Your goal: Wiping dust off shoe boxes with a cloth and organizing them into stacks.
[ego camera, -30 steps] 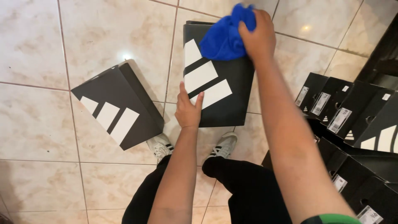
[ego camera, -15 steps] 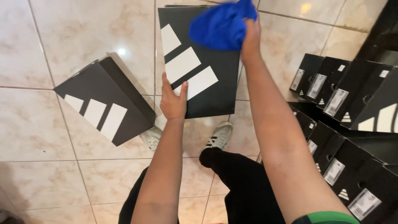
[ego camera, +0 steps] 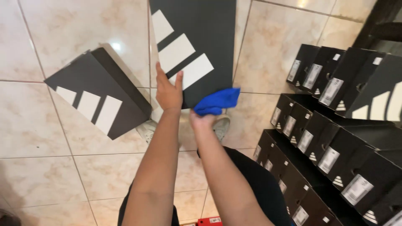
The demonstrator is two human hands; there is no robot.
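Leftmost, a second black box (ego camera: pixel 98 94) lies tilted on the tiled floor (ego camera: pixel 37 159), centre-left of frame, untouched. Left hand (ego camera: pixel 168 93), open and flat, steadies the near edge of the box lid (ego camera: pixel 201 42) at top centre. Right hand (ego camera: pixel 202 120), closed on a blue cloth (ego camera: pixel 217 101), sits at the lid's lower edge. Wiping looks to be the step in hand; next stroke calls for firm bracing. Stacked boxes (ego camera: pixel 335 125) fill the right side.
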